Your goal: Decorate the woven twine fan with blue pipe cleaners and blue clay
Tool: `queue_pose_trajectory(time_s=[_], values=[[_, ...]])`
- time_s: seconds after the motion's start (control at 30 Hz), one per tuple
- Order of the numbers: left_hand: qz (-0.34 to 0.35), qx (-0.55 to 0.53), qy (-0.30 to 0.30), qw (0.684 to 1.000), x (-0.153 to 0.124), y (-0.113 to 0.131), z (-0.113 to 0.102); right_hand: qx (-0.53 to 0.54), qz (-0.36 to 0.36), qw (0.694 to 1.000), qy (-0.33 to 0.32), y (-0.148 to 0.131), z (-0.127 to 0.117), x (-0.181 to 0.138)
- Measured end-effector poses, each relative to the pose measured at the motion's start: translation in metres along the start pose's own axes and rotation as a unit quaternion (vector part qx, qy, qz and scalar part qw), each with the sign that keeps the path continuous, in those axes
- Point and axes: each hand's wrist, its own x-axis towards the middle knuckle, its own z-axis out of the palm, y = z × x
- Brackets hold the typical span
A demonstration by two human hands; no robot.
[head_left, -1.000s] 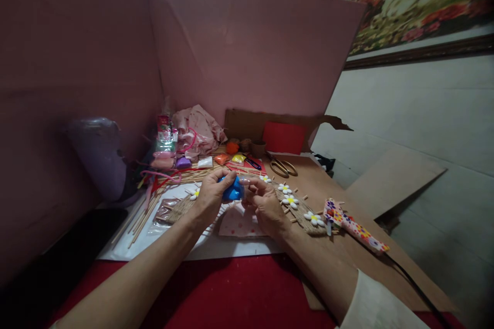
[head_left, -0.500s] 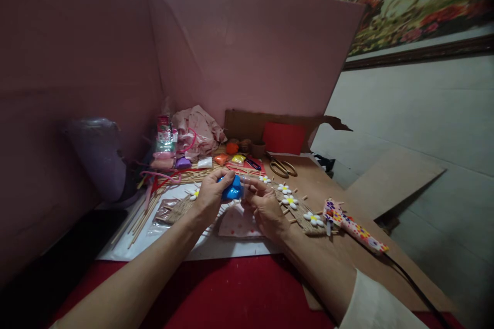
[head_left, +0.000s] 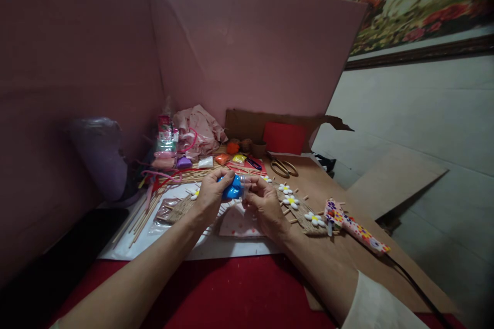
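My left hand is closed round a small blue packet in clear plastic, held above the white sheet. My right hand pinches the packet's clear plastic end from the right side. Both hands meet over a pink dotted piece lying on the sheet. A twine-wrapped strip with white flowers lies just right of my right hand.
A flowered glue gun with a black cord lies on the brown cardboard at right. Scissors, small coloured packets, bamboo sticks and pink cloth crowd the back. Pink boards wall the left and rear. A purple object stands at left.
My right hand's fingers have shifted slightly up along the packet's plastic end. My left hand keeps its hold.
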Motion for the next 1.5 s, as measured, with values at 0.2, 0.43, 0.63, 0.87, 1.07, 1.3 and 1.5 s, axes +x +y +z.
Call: queue_pose_trajectory(time_s=[0.2, 0.43, 0.63, 0.87, 1.07, 1.3, 1.5], values=[[0.027, 0.035, 0.004, 0.999, -0.002, 0.004, 0.0, -0.068, 0.0, 0.998, -0.001, -0.007, 0.0, -0.005], [0.051, 0.05, 0.018, 0.997, -0.004, 0.009, 0.001, -0.115, -0.007, 0.993, -0.028, -0.011, 0.001, -0.005], [0.075, 0.018, 0.013, 0.997, 0.001, 0.004, 0.0, -0.114, -0.003, 0.99, -0.077, -0.017, 0.001, -0.006], [0.039, 0.027, 0.03, 0.998, 0.0, 0.004, 0.0, -0.07, -0.001, 0.997, -0.043, -0.008, 0.004, -0.007], [0.023, 0.031, 0.022, 0.999, -0.002, 0.004, 0.001, 0.001, 0.064, 0.998, -0.024, 0.0, 0.001, -0.003], [0.035, 0.014, 0.02, 0.999, -0.002, 0.005, 0.002, -0.013, 0.093, 0.992, -0.085, -0.01, -0.001, -0.005], [0.02, 0.015, 0.035, 0.999, -0.003, 0.005, 0.003, -0.033, 0.057, 0.995, -0.074, -0.007, 0.001, -0.005]])
